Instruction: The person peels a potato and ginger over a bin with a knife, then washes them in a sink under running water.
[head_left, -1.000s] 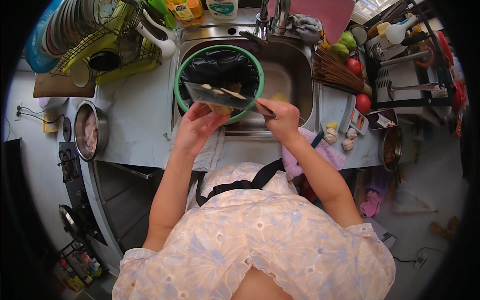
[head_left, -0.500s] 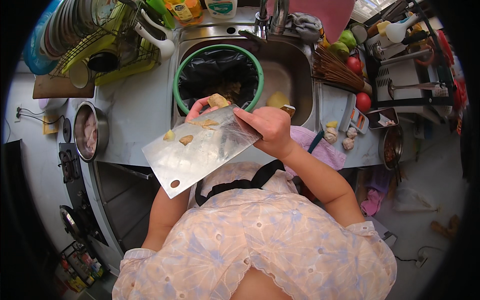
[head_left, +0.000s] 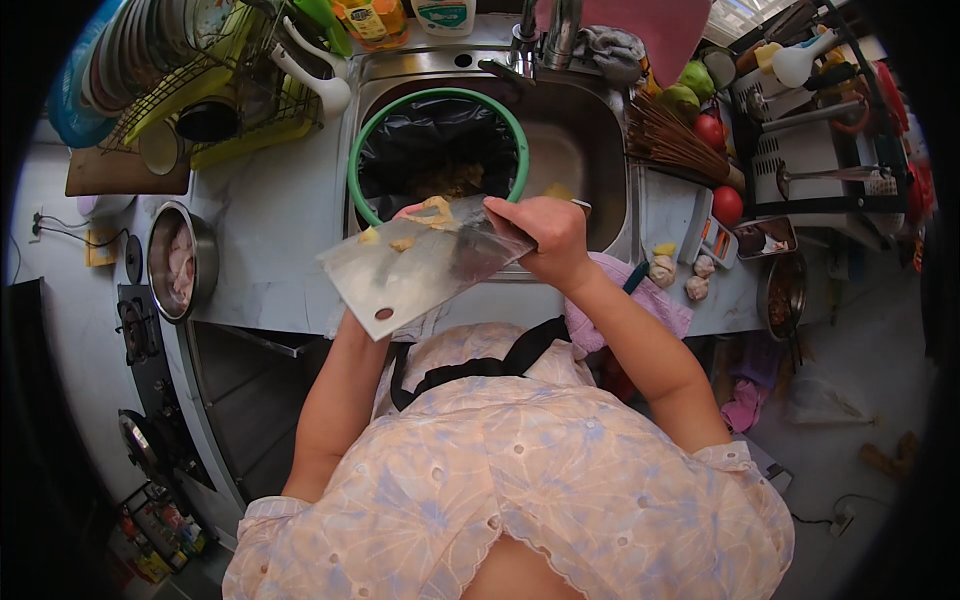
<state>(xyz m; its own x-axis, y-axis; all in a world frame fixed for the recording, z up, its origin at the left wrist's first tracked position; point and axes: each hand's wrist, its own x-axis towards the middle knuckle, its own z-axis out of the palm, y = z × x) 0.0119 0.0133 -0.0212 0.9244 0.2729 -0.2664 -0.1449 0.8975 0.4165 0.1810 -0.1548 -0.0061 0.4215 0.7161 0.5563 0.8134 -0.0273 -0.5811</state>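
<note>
My right hand [head_left: 552, 238] grips a broad cleaver [head_left: 415, 275], its wide flat blade tilted over the near rim of a green-rimmed bin [head_left: 523, 150] lined with a black bag. Thin tan peelings [head_left: 432, 215], which look like ginger skin, lie on the blade near its far edge, with a small brownish bit [head_left: 401, 244] beside them. Under the blade is my left hand [head_left: 408, 210]; only a little of its fingers shows, so what it holds is hidden. More scraps [head_left: 455, 180] lie inside the bin.
The bin stands in a steel sink [head_left: 600, 130] with a faucet [head_left: 524, 50] behind. At left are a bowl of raw meat [head_left: 181, 262] and a dish rack [head_left: 235, 110]. Garlic bulbs [head_left: 662, 269], tomatoes [head_left: 727, 204] and a pink cloth [head_left: 660, 305] sit at right.
The cleaver has shifted right and away from me, its far edge closer over the bin. The peelings slid toward that edge. My left hand and its tan ginger-like piece went mostly behind the blade.
</note>
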